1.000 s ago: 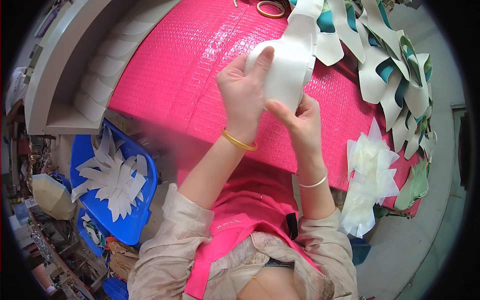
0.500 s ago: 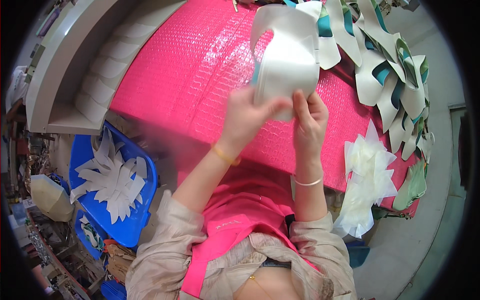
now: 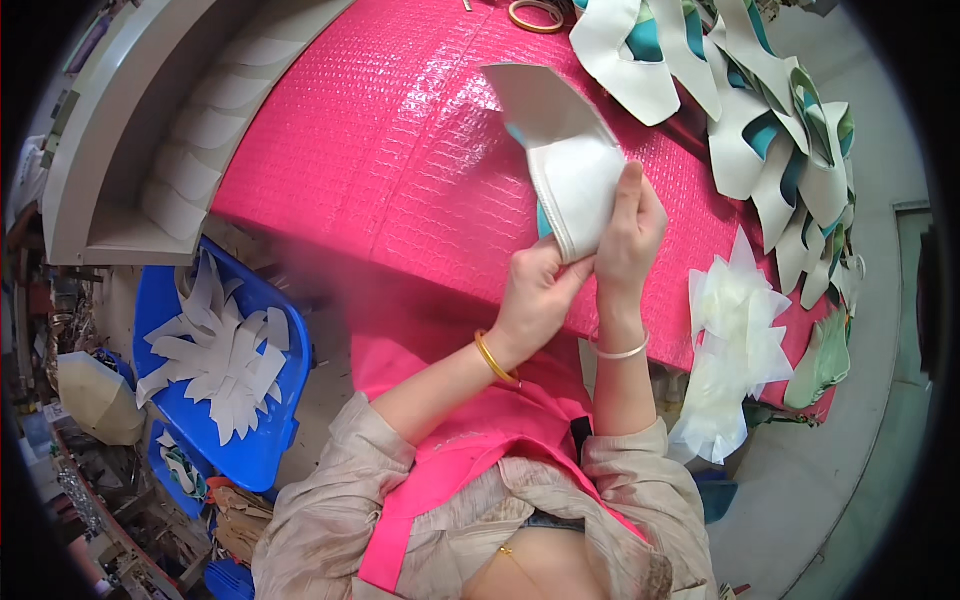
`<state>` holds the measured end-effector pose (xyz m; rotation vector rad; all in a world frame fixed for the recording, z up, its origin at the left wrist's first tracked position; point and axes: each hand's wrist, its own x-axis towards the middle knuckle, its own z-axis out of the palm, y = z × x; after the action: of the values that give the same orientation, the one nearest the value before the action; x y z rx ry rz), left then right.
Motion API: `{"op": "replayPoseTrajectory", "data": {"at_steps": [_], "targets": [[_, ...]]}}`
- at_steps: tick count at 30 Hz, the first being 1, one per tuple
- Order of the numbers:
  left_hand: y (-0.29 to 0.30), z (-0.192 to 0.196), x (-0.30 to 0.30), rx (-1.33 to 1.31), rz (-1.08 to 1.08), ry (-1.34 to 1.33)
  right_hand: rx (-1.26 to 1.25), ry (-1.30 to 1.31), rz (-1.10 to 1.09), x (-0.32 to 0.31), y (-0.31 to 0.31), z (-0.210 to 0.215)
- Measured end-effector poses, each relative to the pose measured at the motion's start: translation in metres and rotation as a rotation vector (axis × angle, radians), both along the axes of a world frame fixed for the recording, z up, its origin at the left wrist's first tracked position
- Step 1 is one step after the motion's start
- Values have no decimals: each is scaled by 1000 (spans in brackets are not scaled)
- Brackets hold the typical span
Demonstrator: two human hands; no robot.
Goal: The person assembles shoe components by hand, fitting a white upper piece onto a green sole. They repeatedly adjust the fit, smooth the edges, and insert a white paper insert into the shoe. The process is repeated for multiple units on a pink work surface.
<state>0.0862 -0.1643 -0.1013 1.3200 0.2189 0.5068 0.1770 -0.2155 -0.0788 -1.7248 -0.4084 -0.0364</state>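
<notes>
Gripping one white cut piece (image 3: 570, 170), two hands: left hand (image 3: 535, 295), right hand (image 3: 628, 235)

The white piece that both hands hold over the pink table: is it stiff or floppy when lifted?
The white piece is probably flexible yet springy: it curves between the left hand and right hand without hanging limp. It seems light, since fingertips alone support it. Its teal lining hints at layered sheet material.

A worktable (image 3: 380, 150) covered in bright pink textured sheeting fills the middle of the view. Left of the table stands a grey shelf unit (image 3: 110, 150). Below the table's left corner sits a blue bin (image 3: 262, 450) (white cut pieces inside). Right of the table, grey floor (image 3: 850, 470), possibly concrete.
</notes>
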Motion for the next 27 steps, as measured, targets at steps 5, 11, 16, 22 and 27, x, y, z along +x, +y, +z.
{"op": "replayPoseTrajectory", "data": {"at_steps": [5, 11, 16, 22, 27], "targets": [[11, -8, 2, -9, -164, 64, 239, 558, 18, 28, -5, -1], [40, 6, 9, 393, -147, -93, 645, 664, 221, 23, -12, -4], [83, 27, 5, -80, -355, -24, 344, 542, 800, 27, -23, -12], [97, 26, 11, 631, 237, 121, -53, -415, 327, 30, 37, -27], [79, 7, 7, 593, 477, 36, -181, -458, 369, 32, 65, -43]]}}
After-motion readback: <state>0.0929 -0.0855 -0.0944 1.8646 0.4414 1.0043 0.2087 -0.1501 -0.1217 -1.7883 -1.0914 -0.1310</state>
